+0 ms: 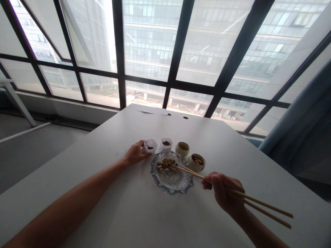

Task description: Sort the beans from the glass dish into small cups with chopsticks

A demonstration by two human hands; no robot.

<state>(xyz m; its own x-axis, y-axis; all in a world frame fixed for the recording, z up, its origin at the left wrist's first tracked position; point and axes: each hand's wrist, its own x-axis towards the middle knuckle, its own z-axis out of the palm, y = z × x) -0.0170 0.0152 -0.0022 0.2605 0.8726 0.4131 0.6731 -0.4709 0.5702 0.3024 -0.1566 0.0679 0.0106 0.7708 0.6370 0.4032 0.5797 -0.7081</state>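
My right hand is closed on a pair of wooden chopsticks, their tips over a clear glass dish with a small dark piece at them. Peanuts and dark bits lie in the dish's upper left part. My left hand holds the left side of a white translucent cup with a few dark pieces inside. Beside it stands a second white cup of dark pieces. A beige pot and another beige pot with brownish pieces stand to the right.
The white table reaches back to large windows with dark frames. Paper sheets lie at its far edge, near a dark round hole. A blue curtain hangs at the right, and a white metal frame stands at the left.
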